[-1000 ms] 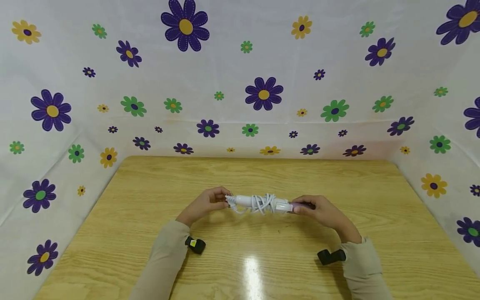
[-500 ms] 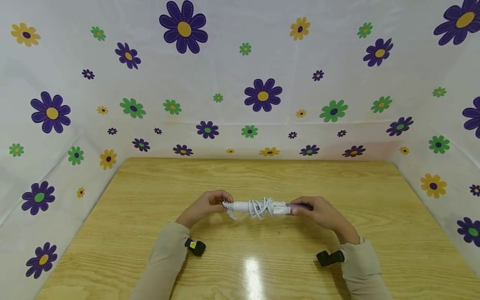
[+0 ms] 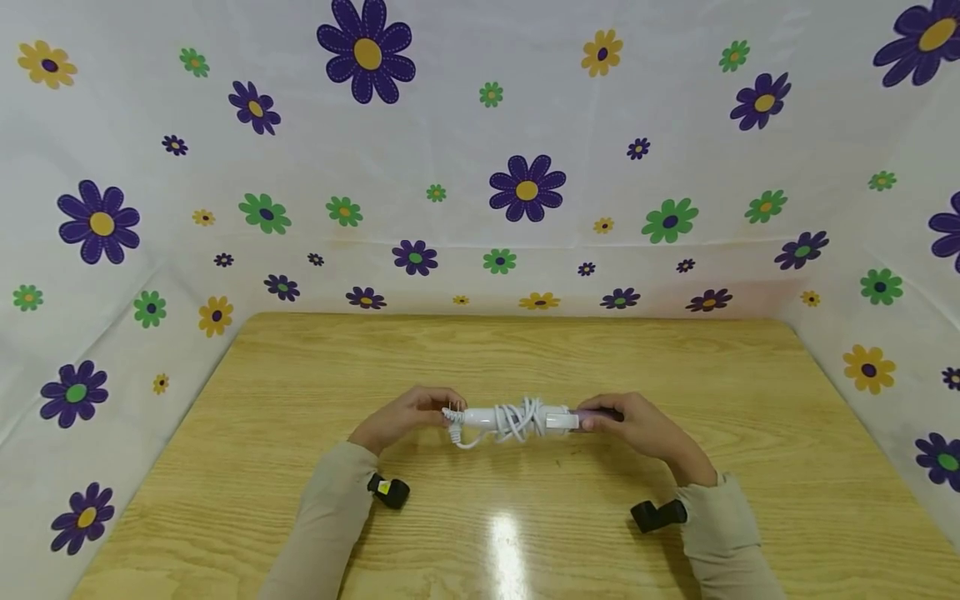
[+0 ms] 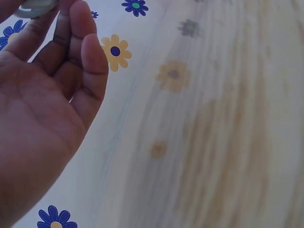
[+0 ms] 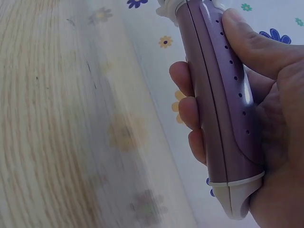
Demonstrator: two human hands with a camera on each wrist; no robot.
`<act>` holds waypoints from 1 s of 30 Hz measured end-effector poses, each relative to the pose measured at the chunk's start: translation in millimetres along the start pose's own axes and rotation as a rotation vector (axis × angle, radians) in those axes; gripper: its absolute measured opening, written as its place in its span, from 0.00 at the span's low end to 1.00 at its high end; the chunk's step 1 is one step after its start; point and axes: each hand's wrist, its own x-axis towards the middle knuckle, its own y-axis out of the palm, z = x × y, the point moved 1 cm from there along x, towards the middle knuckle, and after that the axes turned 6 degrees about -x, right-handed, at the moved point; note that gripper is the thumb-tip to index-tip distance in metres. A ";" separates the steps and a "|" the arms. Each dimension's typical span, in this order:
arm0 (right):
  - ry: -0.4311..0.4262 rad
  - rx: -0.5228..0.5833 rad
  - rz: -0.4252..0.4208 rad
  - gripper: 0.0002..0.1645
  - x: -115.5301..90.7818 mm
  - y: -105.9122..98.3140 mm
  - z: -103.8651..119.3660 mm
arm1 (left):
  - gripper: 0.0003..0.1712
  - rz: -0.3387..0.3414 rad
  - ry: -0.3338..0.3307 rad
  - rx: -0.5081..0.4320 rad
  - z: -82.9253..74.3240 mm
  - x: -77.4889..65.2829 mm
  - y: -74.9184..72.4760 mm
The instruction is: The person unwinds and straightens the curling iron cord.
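A hair straightener (image 3: 480, 418), white at one end and purple at the other, is held level above the table in the head view. Its white cord (image 3: 521, 419) is wound round the middle, and a loose loop droops near the left end. My left hand (image 3: 408, 417) pinches the white cord end with its fingertips; in the left wrist view that hand (image 4: 52, 95) shows its palm, with a bit of white at the top edge. My right hand (image 3: 637, 423) grips the purple end. The right wrist view shows its fingers curled round the purple housing (image 5: 218, 90), which has a row of small holes.
A light wooden table (image 3: 300, 358) lies beneath both hands. White cloth walls (image 3: 450, 125) printed with purple, green and yellow flowers stand behind and at both sides. A black wrist camera (image 3: 390, 492) is strapped on the left wrist and another camera (image 3: 658, 517) on the right.
The straightener has come slightly lower and shifted a little left, with both hands following. The loose cord end by the left hand now hangs lower.
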 end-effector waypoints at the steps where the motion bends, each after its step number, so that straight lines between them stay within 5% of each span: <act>1: -0.002 -0.005 -0.001 0.18 -0.2 -0.2 -0.1 | 0.15 0.012 -0.004 -0.004 0.3 0.3 0.1; 10: -0.015 -0.016 -0.030 0.19 -1.6 0.3 3.4 | 0.12 -0.036 0.003 -0.042 4.8 -1.2 1.4; 17: -0.010 -0.070 -0.061 0.18 -0.3 0.8 7.5 | 0.13 0.001 0.037 -0.130 8.0 3.3 6.2; 30: 0.003 -0.146 -0.152 0.17 -1.8 -0.7 3.3 | 0.18 -0.061 0.059 -0.051 7.7 3.0 2.3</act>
